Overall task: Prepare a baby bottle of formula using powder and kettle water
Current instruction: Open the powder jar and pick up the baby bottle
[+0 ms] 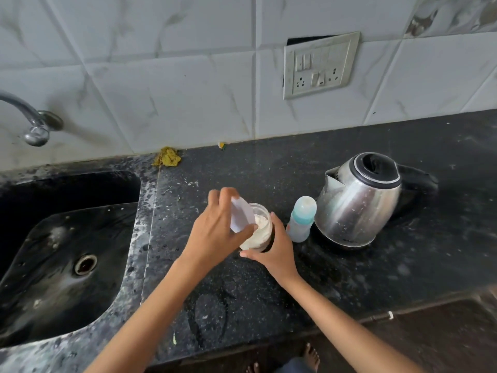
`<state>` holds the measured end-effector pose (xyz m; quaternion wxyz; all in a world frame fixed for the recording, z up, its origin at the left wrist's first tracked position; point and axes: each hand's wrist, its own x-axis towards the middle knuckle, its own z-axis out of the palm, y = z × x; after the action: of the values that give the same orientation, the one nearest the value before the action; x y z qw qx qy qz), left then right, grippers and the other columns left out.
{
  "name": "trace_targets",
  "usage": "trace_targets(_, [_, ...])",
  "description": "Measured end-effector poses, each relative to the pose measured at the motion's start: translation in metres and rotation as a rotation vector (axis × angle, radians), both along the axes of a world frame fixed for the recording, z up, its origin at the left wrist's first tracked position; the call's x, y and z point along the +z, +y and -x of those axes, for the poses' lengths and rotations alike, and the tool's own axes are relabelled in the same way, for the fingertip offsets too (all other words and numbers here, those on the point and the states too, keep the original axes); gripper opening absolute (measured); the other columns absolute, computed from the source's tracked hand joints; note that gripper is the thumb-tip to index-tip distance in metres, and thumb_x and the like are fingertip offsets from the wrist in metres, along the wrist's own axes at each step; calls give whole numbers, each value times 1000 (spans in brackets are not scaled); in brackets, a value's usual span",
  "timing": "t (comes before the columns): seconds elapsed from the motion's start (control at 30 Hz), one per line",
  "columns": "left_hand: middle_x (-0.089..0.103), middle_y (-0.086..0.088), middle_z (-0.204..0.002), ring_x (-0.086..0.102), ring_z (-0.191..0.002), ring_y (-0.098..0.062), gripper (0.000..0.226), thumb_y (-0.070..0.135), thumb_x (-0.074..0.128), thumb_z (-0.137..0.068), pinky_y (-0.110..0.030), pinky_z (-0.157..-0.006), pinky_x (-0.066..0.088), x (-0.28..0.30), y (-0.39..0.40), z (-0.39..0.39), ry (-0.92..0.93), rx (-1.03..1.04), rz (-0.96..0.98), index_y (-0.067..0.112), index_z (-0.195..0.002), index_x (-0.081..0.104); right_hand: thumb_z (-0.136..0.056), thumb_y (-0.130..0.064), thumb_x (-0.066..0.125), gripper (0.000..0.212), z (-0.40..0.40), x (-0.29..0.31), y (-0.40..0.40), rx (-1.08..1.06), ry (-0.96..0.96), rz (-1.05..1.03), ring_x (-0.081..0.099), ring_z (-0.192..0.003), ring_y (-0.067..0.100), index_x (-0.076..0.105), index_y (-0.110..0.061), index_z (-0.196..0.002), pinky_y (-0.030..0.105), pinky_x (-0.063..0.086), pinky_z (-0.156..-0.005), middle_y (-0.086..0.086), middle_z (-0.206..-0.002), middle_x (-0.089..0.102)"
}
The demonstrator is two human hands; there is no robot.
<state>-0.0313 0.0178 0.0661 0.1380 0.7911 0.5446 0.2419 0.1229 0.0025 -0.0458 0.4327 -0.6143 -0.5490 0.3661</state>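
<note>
Fingers of the left hand (215, 232) pinch a white lid (241, 215); right hand (277, 250) fingers wrap the powder jar (258, 232).

A home kitchen, no question. The black speckled stone surface (336, 265) runs under the hands (215, 232), and left of them a dark sink (61, 238) is sunk into it, drain in view, a chrome tap (32, 122) curving in above. Behind the hands rises a wall of white marbled tiles (161, 76) with a switch-and-socket plate (320, 65). To their right stands a steel electric kettle (357, 200). A yellow scrubber (166, 156) sits at the wall's foot.
</note>
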Motion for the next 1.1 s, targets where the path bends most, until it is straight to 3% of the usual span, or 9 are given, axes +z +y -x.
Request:
trace_targets(0.1, [41,7,-127,60,-94,-14,61,49,71,-78,-34,-65,55,-20,-41,23,-200,-57,-62,26,-125,39,-65,-18,89,90,-17,-6,-28,-41,-82,-6,38,-132,2,44,-13,-142,17,28,-110,-14,-138,44])
trace_targets(0.17, [45,9,-130,54,-113,-9,59,46,74,-76,-32,-80,53,-43,-64,27,-264,-106,-40,26,-122,43,-70,-11,86,73,-31,-11,-46,-53,-110,-12,50,-126,5,53,-14,-135,25,38,-110,-9,-133,56])
trace_targets(0.23, [47,12,-129,50,-120,-7,57,43,77,-74,-29,-90,47,-69,-79,23,-320,-129,64,25,-116,43,-72,-5,83,60,-45,-15,-57,-77,-121,-18,57,-118,5,60,-15,-126,30,47,-105,-7,-124,63])
trace_targets(0.4, [48,20,-131,48,-115,-5,55,51,75,-69,-28,-94,41,-116,-89,9,-206,-108,177,31,-105,40,-75,-4,81,47,-68,-13,-59,-181,-157,-89,61,-109,10,65,-12,-119,33,53,-96,-5,-114,63])
trace_targets(0.53, [48,10,-140,47,-128,-12,51,54,66,-74,-38,-105,39,-123,-86,7,-20,-155,102,27,-114,50,-77,-14,82,51,-77,-12,-46,-272,-181,-121,58,-112,12,61,-8,-123,34,49,-100,0,-120,62])
trace_targets(0.6, [48,3,-143,49,-128,-16,46,54,59,-82,-36,-104,40,-119,-87,4,38,-175,36,25,-118,55,-76,-22,82,61,-78,-12,-36,-285,-200,-87,55,-120,16,56,-7,-130,35,45,-105,5,-129,60])
trace_targets(0.77, [48,5,-141,51,-122,-13,32,45,47,-95,-27,-97,45,-96,-83,-15,-97,-162,4,25,-117,58,-72,-31,84,71,-68,-12,-10,-286,-193,-4,53,-125,20,51,-9,-131,34,46,-104,5,-132,59])
trace_targets(0.97, [39,4,-145,46,-127,-11,31,31,40,-99,-33,-97,48,-66,-52,-46,-223,-257,-12,18,-124,53,-73,-28,84,60,-63,-11,13,-351,-139,-69,62,-106,20,52,-9,-119,36,55,-88,6,-115,63])
trace_targets(1.1, [37,3,-149,38,-133,-9,32,23,46,-98,-30,-110,35,-48,-27,-60,-261,-290,-43,17,-129,50,-75,-23,83,48,-71,-1,18,-289,-84,-68,60,-91,13,55,-11,-113,9,45,-72,-2,-100,63])
